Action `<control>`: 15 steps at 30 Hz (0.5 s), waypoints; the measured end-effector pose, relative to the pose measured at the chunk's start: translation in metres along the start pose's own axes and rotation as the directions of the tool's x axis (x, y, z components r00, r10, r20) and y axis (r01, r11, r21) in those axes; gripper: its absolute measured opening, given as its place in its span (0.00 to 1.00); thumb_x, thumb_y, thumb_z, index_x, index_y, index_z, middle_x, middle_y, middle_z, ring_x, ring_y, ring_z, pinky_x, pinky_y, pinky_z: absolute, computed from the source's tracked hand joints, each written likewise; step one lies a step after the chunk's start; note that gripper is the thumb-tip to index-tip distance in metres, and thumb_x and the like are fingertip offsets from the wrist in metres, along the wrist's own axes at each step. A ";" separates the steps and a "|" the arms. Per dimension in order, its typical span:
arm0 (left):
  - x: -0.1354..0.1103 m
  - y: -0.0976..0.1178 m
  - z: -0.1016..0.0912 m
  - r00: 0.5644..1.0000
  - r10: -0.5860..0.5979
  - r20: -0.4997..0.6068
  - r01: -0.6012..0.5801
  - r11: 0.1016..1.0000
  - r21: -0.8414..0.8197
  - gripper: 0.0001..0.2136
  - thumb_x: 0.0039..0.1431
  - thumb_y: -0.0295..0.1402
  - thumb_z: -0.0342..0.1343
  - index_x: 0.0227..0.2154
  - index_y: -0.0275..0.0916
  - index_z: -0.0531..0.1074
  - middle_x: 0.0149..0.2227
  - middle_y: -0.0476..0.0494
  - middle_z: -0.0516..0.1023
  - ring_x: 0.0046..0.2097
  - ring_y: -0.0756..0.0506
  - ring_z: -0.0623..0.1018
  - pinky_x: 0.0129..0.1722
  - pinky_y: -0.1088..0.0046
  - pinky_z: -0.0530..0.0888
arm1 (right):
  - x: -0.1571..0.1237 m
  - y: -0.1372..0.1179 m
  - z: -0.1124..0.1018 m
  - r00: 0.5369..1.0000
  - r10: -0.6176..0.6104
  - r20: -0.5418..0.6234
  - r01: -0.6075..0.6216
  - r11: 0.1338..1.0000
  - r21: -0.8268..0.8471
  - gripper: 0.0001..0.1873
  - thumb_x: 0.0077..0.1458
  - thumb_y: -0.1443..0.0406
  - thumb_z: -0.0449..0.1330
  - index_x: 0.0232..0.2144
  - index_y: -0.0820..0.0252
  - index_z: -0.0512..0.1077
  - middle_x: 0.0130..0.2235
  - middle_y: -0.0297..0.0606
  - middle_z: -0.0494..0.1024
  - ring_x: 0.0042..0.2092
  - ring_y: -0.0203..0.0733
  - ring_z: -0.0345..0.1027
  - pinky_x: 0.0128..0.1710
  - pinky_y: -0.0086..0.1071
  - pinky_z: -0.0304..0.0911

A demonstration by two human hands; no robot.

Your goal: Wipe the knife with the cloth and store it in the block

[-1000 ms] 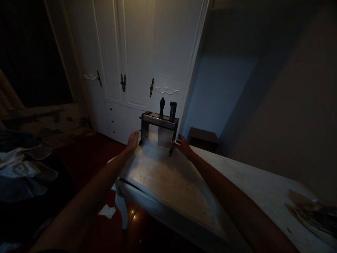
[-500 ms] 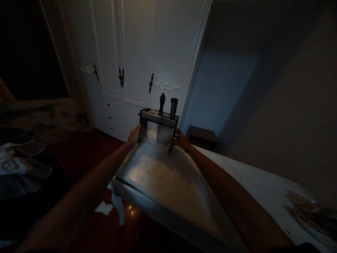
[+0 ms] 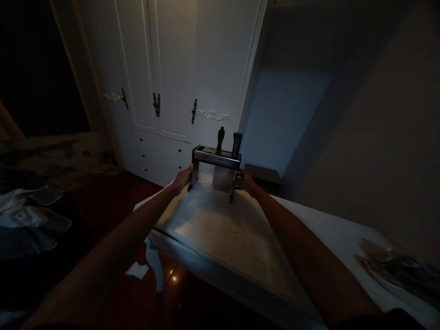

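A knife rack [image 3: 216, 157] with a metal top bar and black ends stands upright at the far end of a pale tabletop [image 3: 227, 233]. Two black handles rise from its slots: a curved one [image 3: 220, 140] and a straighter one [image 3: 237, 144]. Below the bar, a broad blade [image 3: 222, 178] shows within the open frame. My left hand [image 3: 184, 178] grips the rack's left end, its fingers partly hidden behind. On the opposite end, my right hand [image 3: 245, 182] is closed around the side. Whether the rack's feet touch the tabletop I cannot tell.
Behind the table stands a white wardrobe [image 3: 172, 59] with dark handles. A brown box-like cabinet [image 3: 263, 176] is by the wall. Dark clutter [image 3: 398, 270] lies at the right on the white surface [image 3: 319, 224]. White paper [image 3: 137, 270] lies on the floor.
The knife rack, with both my hands on it, has shifted to the right and slightly lower in view. The camera's view has also moved a little. Both hands keep their grip.
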State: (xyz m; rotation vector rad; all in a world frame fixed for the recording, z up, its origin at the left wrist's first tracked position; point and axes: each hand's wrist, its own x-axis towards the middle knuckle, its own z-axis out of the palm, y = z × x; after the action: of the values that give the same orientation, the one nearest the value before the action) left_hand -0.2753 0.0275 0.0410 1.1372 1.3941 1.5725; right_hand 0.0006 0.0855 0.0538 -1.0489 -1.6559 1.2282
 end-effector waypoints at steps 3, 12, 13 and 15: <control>-0.009 0.005 0.020 0.996 -0.052 0.070 0.052 0.999 -0.002 0.28 0.45 0.61 0.56 0.29 0.36 0.72 0.30 0.42 0.78 0.33 0.45 0.77 0.37 0.69 0.72 | -0.013 0.002 -0.022 0.999 0.017 -0.036 -0.017 1.000 -0.006 0.38 0.30 0.74 0.67 0.48 0.54 0.65 0.46 0.38 0.74 0.36 0.41 0.72 0.35 0.42 0.74; -0.037 0.012 0.107 0.966 -0.079 0.247 0.067 0.996 0.059 0.25 0.44 0.58 0.58 0.30 0.37 0.72 0.34 0.43 0.77 0.37 0.45 0.75 0.37 0.70 0.71 | -0.069 0.003 -0.109 0.994 -0.016 -0.108 0.011 0.999 -0.044 0.31 0.26 0.73 0.67 0.40 0.58 0.69 0.33 0.33 0.77 0.33 0.41 0.71 0.32 0.34 0.70; -0.039 0.011 0.119 0.961 -0.074 0.267 0.056 0.996 0.074 0.25 0.44 0.58 0.58 0.30 0.38 0.72 0.34 0.43 0.77 0.37 0.45 0.75 0.37 0.70 0.71 | -0.075 0.004 -0.121 0.993 -0.018 -0.120 0.013 0.999 -0.048 0.30 0.27 0.72 0.67 0.39 0.59 0.69 0.32 0.33 0.78 0.32 0.40 0.70 0.32 0.33 0.69; -0.044 0.009 0.144 0.948 -0.057 0.314 0.027 0.995 0.100 0.25 0.46 0.58 0.56 0.30 0.38 0.72 0.33 0.43 0.77 0.36 0.45 0.75 0.36 0.70 0.71 | -0.089 0.007 -0.144 0.988 -0.029 -0.151 0.021 0.998 -0.056 0.29 0.27 0.72 0.66 0.39 0.58 0.70 0.33 0.33 0.78 0.33 0.40 0.70 0.32 0.32 0.68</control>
State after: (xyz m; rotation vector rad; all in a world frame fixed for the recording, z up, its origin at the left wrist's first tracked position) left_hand -0.1244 0.0341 0.0462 1.3407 1.2772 1.2386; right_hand 0.1650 0.0471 0.0651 -1.1232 -1.5876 1.0656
